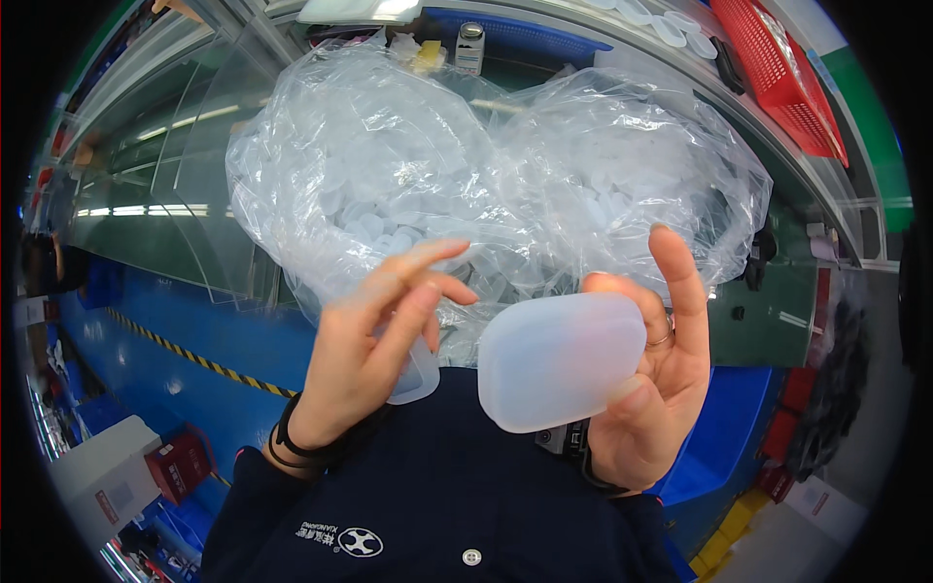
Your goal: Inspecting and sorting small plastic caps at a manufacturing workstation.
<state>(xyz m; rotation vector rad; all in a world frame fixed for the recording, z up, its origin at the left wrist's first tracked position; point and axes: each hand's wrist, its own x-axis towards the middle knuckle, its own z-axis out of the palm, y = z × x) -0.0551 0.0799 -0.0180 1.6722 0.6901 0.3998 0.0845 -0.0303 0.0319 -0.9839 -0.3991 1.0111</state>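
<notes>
My right hand (656,394) pinches a frosted, translucent white plastic piece (559,364) at its right edge, between thumb and bent fingers. The piece is a rounded rectangle, held up in front of my chest, and one finger of that hand points upward. My left hand (355,340) is to its left, thumb and forefinger stretched toward the piece but apart from it. A second translucent plastic piece (418,377) shows under the left hand, apparently tucked in the lower fingers, which are partly hidden. Beyond both hands lie large clear plastic bags (389,126) with many similar pale pieces inside.
The bags rest on a green tabletop (777,291). A bottle with a metal top (470,49) and a blue tray (544,34) stand behind them. At the far right is a red basket (782,78). Below right sits a blue bin (719,437); cartons (107,476) stand lower left.
</notes>
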